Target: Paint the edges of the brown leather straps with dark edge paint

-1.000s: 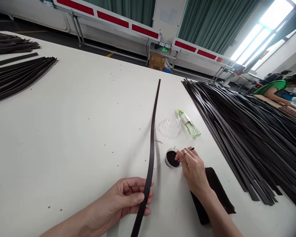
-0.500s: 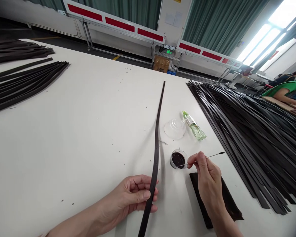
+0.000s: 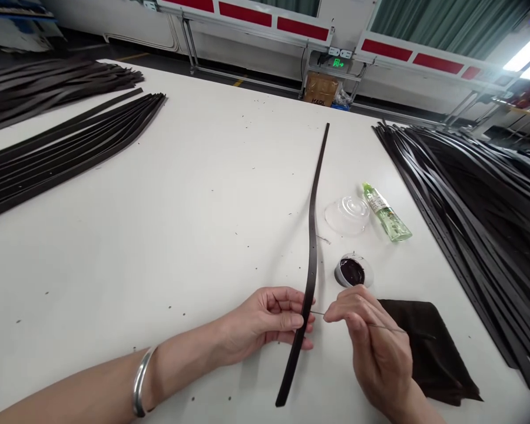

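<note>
My left hand point(image 3: 265, 321) pinches a long, narrow dark leather strap point(image 3: 312, 247) with a row of small holes, which lies lengthwise on the white table point(image 3: 159, 235). My right hand point(image 3: 375, 347) grips a thin applicator stick point(image 3: 380, 325), whose near tip reaches the strap's edge beside my left fingers. Just above my right hand sits a small round cup of dark brown paste point(image 3: 351, 272). A dark folded cloth point(image 3: 428, 353) lies under and beyond my right hand.
A transparent plastic lid point(image 3: 347, 215) and a green-labelled bottle point(image 3: 386, 213) stand beyond the cup. Large piles of dark leather straps lie at the left point(image 3: 70, 141) and right point(image 3: 468, 224). Metal-framed barriers with red panels point(image 3: 265, 23) run behind the table.
My right hand has moved from beside the cup to the strap, bringing the stick's tip to its edge. The view has shifted, and my left wrist's metal bangle now shows.
</note>
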A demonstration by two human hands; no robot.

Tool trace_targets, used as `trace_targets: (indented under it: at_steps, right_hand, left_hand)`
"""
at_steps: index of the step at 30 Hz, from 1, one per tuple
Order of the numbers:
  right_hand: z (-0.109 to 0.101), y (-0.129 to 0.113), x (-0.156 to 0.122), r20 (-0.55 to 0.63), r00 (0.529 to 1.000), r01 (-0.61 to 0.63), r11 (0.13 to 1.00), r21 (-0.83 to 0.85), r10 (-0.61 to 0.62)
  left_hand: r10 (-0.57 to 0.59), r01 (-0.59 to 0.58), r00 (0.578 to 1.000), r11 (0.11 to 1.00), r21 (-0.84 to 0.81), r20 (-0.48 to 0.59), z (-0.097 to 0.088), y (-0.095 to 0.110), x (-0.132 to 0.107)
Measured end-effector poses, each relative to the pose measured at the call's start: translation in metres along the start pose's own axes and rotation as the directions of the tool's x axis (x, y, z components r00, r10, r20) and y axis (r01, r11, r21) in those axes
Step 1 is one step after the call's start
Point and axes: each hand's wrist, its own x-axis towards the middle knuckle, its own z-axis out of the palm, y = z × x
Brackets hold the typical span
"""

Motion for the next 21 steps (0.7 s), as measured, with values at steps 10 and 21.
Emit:
trace_targets:
  at_steps: [10,21]
  right_hand:
    - [0.0026,0.0014,0.002,0.02,1.0,0.018,1.0,-0.017,-0.018]
    - [0.0045,0.0022,0.0033,0.027,0.998,0.054,0.998,-0.034,-0.053]
  left_hand:
    - [0.003,-0.003,1.0,1.0,-0.009,0.013,-0.0005,-0.0012,0.0008]
    - [0.012,-0.012,0.999,1.0,0.016,0.05,-0.0014,-0.0003,0.0012]
